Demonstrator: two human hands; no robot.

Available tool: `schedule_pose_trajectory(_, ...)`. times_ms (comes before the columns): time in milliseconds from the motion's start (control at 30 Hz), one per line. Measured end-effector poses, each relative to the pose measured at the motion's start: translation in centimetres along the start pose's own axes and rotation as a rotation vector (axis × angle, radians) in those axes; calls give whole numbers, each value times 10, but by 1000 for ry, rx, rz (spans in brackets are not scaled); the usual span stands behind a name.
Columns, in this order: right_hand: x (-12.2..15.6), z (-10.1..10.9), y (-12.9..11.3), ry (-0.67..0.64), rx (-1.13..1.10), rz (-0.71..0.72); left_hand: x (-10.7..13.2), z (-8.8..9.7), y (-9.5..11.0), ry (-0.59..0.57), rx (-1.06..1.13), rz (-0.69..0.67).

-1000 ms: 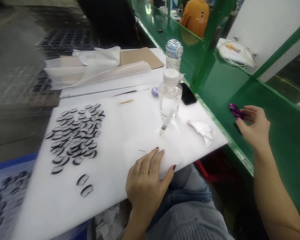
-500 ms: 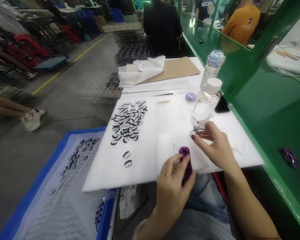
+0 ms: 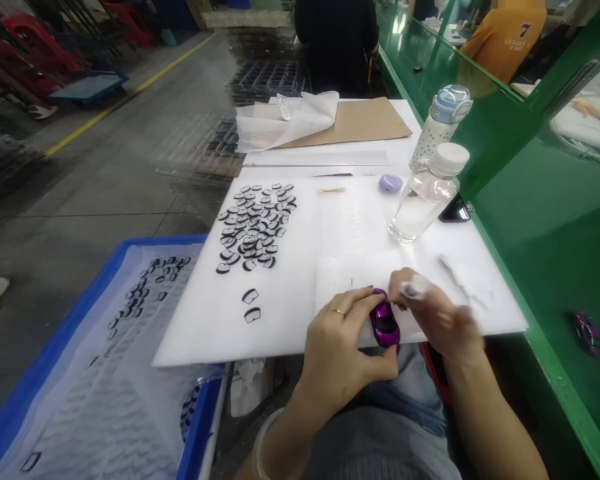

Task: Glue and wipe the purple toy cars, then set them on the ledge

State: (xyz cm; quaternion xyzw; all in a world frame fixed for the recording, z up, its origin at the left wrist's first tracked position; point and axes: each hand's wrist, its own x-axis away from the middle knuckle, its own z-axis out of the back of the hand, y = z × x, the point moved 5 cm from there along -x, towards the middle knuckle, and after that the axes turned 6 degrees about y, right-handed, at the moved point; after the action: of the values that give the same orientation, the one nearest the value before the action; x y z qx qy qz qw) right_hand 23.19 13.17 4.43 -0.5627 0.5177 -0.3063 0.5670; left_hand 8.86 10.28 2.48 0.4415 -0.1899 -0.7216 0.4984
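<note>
A shiny purple toy car (image 3: 385, 325) is held between the thumb and fingers of my left hand (image 3: 340, 350), at the front edge of the white-covered table. My right hand (image 3: 443, 320) is curled beside the car's front end and blurred by motion. A small whitish wad (image 3: 414, 288) shows at its fingers; its kind is unclear. Left of the hands, many black-edged, curved clear pieces (image 3: 253, 230) lie in a cluster, with two more pieces (image 3: 251, 305) set apart in front.
A clear bottle (image 3: 425, 193), a dotted flask (image 3: 440, 123), a purple case (image 3: 391, 183) and a phone (image 3: 455, 211) stand or lie at the right. A blue crate (image 3: 130, 250) sits lower left. Another purple car (image 3: 587, 332) rests on the green surface (image 3: 545, 253). A person sits ahead.
My right hand has moved from beside the bottle's base to the car, its fingers curling in. The car has turned in my left hand, showing its roof. The view has tilted down.
</note>
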Motion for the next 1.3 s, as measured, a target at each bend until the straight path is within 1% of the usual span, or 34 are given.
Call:
schedule_pose_trajectory(33, 0, -1, -3, -30, -73, 18, 0, 0, 1, 19, 1, 6)
schedule_pose_trajectory(100, 1, -3, -13, -68, -291, 78, -1, 0, 1, 46, 6, 10)
schedule_pose_trajectory(167, 1, -6, -19, -72, -452, 68, -2, 1, 1, 61, 13, 18)
schedule_pose_trajectory(300, -3, -15, -15, -6, -541, -4, -3, 2, 1, 73, 17, 41)
schedule_pose_trajectory(433, -10, -22, -7, -35, -625, -29, -4, 2, 2, 90, 24, 30)
schedule_pose_trajectory(533, -12, -22, -3, -35, -622, -61, -5, 2, 2, 97, 25, 30)
schedule_pose_trajectory(700, -11, -24, -3, -60, -622, -70, -4, 1, 2, 100, 19, 23)
schedule_pose_trajectory(833, -10, -23, -4, -52, -589, -39, -4, 1, 1, 103, 15, 23)
schedule_pose_trajectory(900, -10, -23, -6, -47, -558, -20, -4, 0, 1, 100, 14, 28)
schedule_pose_trajectory(1033, -9, -22, -6, -10, -456, -63, -4, 1, 1, 98, 16, 29)
schedule_pose_trajectory(1067, -9, -22, -6, 4, -443, -59, -4, 1, 1, 99, 14, 27)
schedule_pose_trajectory(1133, -8, -22, -9, 15, -444, -2, -4, 0, 2, 101, 10, 24)
schedule_pose_trajectory(1200, -5, -23, -11, -3, -428, 45, -3, 0, 1, 105, 5, 24)
schedule_pose_trajectory(1300, 0, -24, -12, -23, -333, 40, -2, -1, 1, 109, -5, 26)
